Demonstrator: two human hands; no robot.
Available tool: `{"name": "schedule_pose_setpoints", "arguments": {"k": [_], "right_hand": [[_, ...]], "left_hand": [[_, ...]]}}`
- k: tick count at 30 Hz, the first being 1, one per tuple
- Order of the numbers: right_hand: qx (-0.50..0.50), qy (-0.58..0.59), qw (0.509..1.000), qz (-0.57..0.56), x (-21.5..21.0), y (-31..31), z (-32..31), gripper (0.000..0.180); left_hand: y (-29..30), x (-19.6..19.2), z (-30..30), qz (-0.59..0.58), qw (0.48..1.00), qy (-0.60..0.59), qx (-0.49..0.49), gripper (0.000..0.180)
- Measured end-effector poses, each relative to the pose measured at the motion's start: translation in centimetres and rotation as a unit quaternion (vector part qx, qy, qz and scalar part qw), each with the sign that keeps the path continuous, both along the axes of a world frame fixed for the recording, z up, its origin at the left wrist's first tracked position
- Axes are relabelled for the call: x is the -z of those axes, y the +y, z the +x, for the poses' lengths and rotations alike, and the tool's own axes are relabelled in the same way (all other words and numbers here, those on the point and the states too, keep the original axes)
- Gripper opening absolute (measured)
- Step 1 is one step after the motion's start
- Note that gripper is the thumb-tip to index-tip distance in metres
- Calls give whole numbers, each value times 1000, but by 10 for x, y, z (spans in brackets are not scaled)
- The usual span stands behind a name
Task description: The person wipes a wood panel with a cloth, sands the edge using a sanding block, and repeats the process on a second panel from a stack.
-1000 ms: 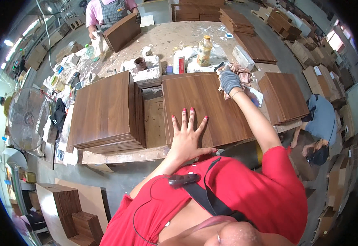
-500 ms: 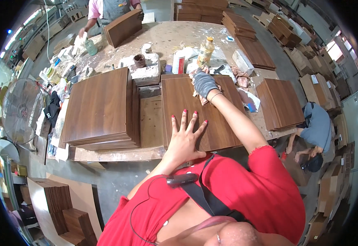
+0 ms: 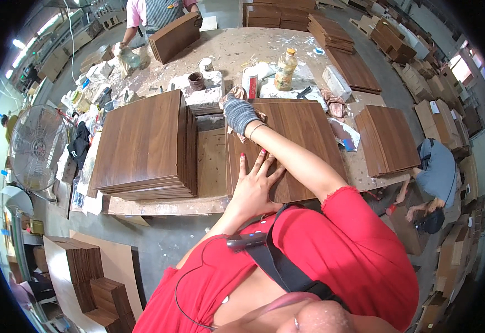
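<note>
A brown wood-grain panel (image 3: 303, 144) lies in front of me on the worktable. My left hand (image 3: 258, 186), bare with red nails, rests flat on its near left part, fingers spread. Over the panel's far left corner is my right hand (image 3: 240, 115), in a grey glove, pressing down a crumpled pinkish rag (image 3: 235, 95). The right forearm crosses above the left fingertips and covers part of the panel. To the left stands a tall stack of similar panels (image 3: 140, 144), and a smaller stack (image 3: 388, 139) lies at the right.
Beyond the panel are a yellow-capped bottle (image 3: 286, 71), a red-and-white can (image 3: 249, 83), a brown jar (image 3: 196, 81) and another crumpled cloth (image 3: 336, 104). A fan (image 3: 36, 147) stands at the left. One co-worker (image 3: 162, 16) handles a panel across the table; another (image 3: 434, 177) bends low at the right.
My right hand has slid the rag leftward over the panel to its far left corner. The left hand stays flat in place. The view has shifted slightly.
</note>
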State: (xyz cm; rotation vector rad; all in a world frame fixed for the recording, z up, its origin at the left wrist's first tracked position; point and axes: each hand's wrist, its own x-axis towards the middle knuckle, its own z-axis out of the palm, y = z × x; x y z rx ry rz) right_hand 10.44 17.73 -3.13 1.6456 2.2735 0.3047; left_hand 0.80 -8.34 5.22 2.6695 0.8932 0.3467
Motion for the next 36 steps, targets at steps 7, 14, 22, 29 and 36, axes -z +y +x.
{"name": "schedule_pose_setpoints", "arguments": {"k": [7, 14, 22, 29, 36], "right_hand": [[-163, 74, 982, 62, 0, 3, 2, 33], [-216, -49, 971, 88, -75, -42, 44, 27], [11, 149, 980, 127, -46, -51, 27, 42], [23, 129, 986, 106, -41, -49, 19, 72], [18, 186, 971, 146, -30, -46, 21, 33]], "left_hand": [[-2, 3, 4, 9, 1000, 21, -7, 109], [-5, 3, 5, 15, 1000, 11, -23, 111], [-3, 2, 4, 2, 1000, 11, -14, 111], [0, 2, 3, -2, 1000, 14, -16, 110], [-2, 2, 5, -3, 1000, 21, -22, 112]]}}
